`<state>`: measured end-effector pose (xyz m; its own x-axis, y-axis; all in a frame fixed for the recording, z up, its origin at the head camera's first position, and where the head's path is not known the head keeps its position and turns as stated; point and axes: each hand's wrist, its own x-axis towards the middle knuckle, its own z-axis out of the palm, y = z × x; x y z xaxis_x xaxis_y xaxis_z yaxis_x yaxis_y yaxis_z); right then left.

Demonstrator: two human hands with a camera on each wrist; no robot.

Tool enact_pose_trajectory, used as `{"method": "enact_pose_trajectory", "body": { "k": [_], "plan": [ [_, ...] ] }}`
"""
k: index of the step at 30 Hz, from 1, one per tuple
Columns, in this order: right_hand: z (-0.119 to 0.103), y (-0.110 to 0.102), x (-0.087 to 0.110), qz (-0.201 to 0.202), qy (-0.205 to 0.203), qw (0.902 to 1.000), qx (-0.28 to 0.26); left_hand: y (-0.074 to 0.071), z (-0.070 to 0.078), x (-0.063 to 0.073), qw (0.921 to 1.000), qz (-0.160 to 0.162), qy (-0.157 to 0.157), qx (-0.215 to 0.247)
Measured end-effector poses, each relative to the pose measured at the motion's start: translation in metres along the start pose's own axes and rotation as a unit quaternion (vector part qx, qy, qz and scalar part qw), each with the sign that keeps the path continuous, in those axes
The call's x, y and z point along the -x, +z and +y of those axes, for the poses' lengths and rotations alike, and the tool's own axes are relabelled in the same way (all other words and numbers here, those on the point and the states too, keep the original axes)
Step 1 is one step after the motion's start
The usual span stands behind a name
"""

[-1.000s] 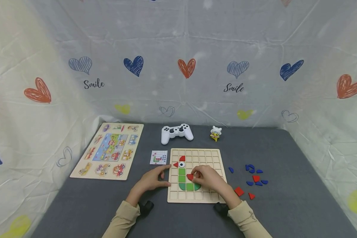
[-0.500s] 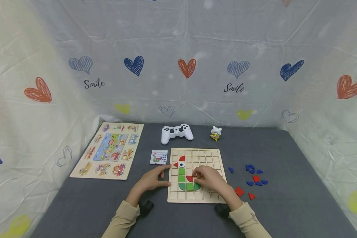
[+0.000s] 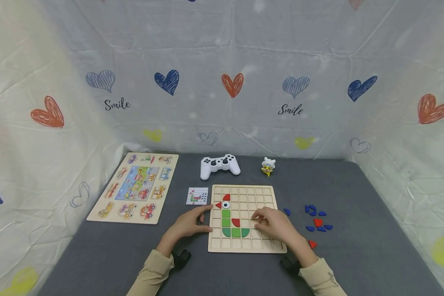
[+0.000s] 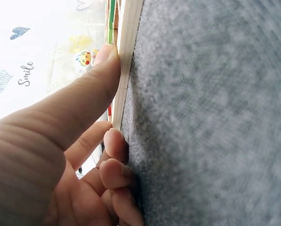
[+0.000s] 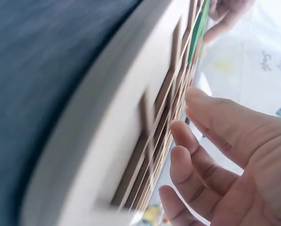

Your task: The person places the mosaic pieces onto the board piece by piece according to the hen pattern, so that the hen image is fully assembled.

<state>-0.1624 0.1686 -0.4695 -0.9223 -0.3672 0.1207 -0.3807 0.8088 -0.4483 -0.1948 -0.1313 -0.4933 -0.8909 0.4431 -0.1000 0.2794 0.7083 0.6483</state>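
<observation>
A wooden grid board [image 3: 240, 250] lies on the dark cloth. Inlaid in it are green squares [image 3: 226, 222], green rounded pieces [image 3: 245, 232], a round eye piece [image 3: 226, 204] and several red pieces, among them a red quarter-round piece [image 3: 235, 223]. At the board's left edge, my left hand [image 3: 186, 223] touches it with spread thumb and index finger; the left wrist view has the thumb [image 4: 95, 89] against the rim. Over the board's right half hovers my right hand [image 3: 275, 223], its fingers loosely bent around nothing. The right wrist view confirms that it holds no piece.
Blue pieces [image 3: 311, 208], a red square [image 3: 318, 222] and a red triangle [image 3: 312, 244] lie right of the board. A pattern card [image 3: 197, 196], a white game controller [image 3: 220, 165], a small figurine [image 3: 268, 166] and a vehicle puzzle [image 3: 133, 189] lie behind and left.
My right hand has let go of the red quarter-round piece, which now lies in a grid cell, and moved right. The forearm now covers one red square. My left hand stays put.
</observation>
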Motion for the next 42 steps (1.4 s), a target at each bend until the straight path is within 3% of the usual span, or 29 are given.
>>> {"method": "enact_pose_trajectory", "body": {
  "k": [22, 34, 42],
  "plan": [
    [0.051, -0.036, 0.048, -0.011, 0.048, 0.9986, 0.020, 0.002, -0.001, 0.000, 1.0000, -0.002, -0.002, 0.004],
    [0.068, -0.048, 0.069, -0.029, 0.014, 0.9994, 0.015, 0.002, -0.003, -0.002, 1.0000, 0.001, -0.006, -0.001],
    [0.071, -0.055, 0.073, -0.073, 0.000, 0.9973, 0.010, 0.002, -0.005, -0.002, 1.0000, 0.001, -0.005, 0.000]
  ]
}}
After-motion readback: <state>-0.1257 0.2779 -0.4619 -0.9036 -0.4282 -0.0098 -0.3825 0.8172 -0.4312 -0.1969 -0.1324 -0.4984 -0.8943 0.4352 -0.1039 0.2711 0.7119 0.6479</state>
